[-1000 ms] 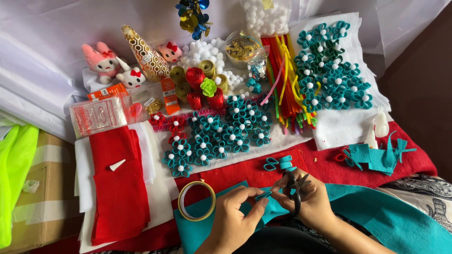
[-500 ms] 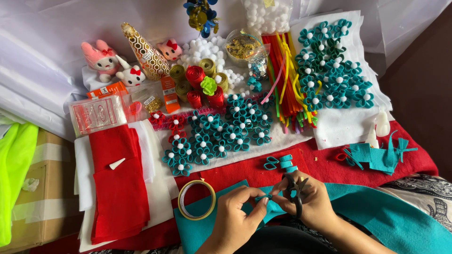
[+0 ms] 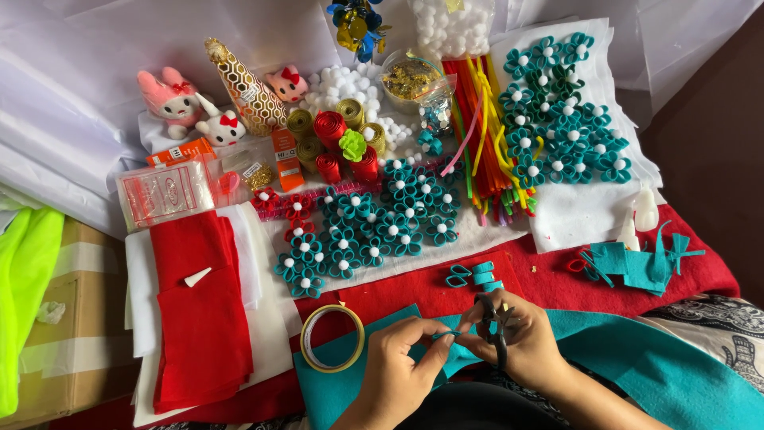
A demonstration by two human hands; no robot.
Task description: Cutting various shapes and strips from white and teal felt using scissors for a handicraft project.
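My left hand (image 3: 402, 365) pinches the end of a thin teal felt strip (image 3: 446, 334) at the bottom centre. My right hand (image 3: 521, 344) grips black scissors (image 3: 492, 318) and touches the other end of the same strip. Both hands hover over a large teal felt sheet (image 3: 637, 362). Just above the hands lie a few small teal felt loops (image 3: 475, 275) on the red cloth (image 3: 414, 291). A roll of tape (image 3: 332, 338) lies left of my left hand.
Teal felt flowers with white centres lie in the middle (image 3: 382, 223) and on white felt at the upper right (image 3: 557, 131). Folded red felt (image 3: 195, 306) is at the left, teal scraps (image 3: 637, 267) at the right. Pipe cleaners (image 3: 481, 127), ribbon rolls (image 3: 334, 135), plush toys (image 3: 183, 103) sit behind.
My hands have stayed in place; the fingers shifted slightly on the teal strip. Nothing else has moved.
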